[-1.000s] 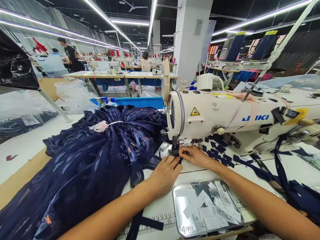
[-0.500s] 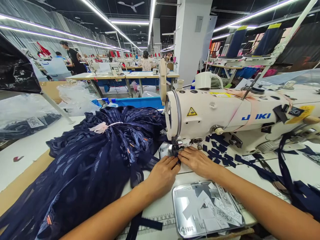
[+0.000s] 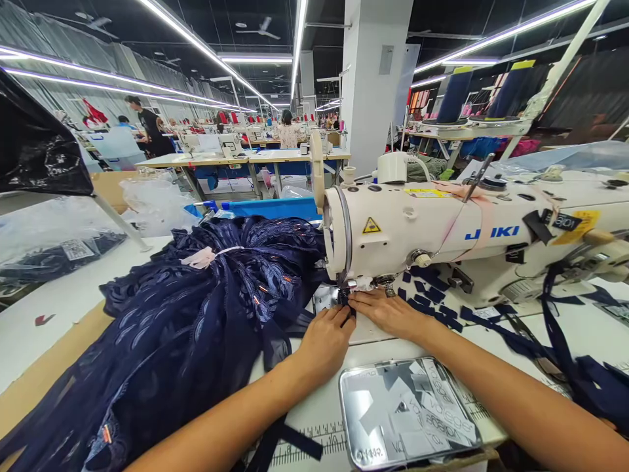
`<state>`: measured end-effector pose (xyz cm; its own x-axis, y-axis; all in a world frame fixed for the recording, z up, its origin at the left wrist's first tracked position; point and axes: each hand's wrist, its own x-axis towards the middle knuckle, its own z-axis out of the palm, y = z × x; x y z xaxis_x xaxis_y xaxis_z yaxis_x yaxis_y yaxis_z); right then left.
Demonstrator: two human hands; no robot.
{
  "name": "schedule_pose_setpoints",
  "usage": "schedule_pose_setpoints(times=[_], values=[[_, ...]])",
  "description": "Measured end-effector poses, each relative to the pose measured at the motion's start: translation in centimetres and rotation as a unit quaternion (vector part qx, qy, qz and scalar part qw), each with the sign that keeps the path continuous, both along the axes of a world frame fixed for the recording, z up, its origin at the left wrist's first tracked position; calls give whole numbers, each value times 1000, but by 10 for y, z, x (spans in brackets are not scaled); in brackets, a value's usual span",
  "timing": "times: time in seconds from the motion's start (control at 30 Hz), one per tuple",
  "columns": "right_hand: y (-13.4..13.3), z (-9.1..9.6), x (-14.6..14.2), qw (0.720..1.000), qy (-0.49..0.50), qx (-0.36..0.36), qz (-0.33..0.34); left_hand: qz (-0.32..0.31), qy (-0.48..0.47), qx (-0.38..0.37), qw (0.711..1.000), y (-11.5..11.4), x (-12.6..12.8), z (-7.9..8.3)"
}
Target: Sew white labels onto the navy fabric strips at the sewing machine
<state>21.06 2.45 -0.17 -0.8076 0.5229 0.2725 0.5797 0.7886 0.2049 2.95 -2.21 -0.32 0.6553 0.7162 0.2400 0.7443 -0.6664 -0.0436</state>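
My left hand [image 3: 328,341] is closed on a small piece of navy fabric [image 3: 352,313], just in front of the presser foot [image 3: 344,295] of a white sewing machine [image 3: 388,229]. From the other side, my right hand [image 3: 388,316] has its fingers together, tips pressed onto the same fabric close to the needle. Most of that fabric is hidden by my fingers. Left of the machine lies a large bundle of navy lace-trimmed garments [image 3: 196,328], gathered by a pale tie [image 3: 199,257]. A navy strap [image 3: 295,440] hangs below my left forearm.
A metal tin lid [image 3: 361,419] with white labels lies before my hands. Cut navy pieces [image 3: 432,292] are scattered beneath the machine arm, with navy strips [image 3: 553,328] farther right. Thread cones [image 3: 455,95] stand behind. A clear bag [image 3: 59,242] lies at left; people work beyond.
The view has tilted up slightly and shifted. My hands stay by the presser foot, with the right fingers lying a little closer to the needle area. The garment bundle stays put.
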Motion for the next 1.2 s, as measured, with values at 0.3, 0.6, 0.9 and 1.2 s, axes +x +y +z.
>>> schedule_pose_setpoints(times=[0.3, 0.6, 0.9, 1.2], values=[[2, -6, 3, 1000, 1, -1, -14, 9, 2, 6, 1000, 4, 4, -4], [3, -5, 1, 999, -14, 16, -42, 30, 14, -5, 999, 9, 8, 1], [5, 1, -1, 999, 6, -13, -35, 40, 9, 21, 999, 10, 9, 2], [5, -4, -3, 996, 67, -40, -47, 29, -33, -9, 999, 6, -6, 5]])
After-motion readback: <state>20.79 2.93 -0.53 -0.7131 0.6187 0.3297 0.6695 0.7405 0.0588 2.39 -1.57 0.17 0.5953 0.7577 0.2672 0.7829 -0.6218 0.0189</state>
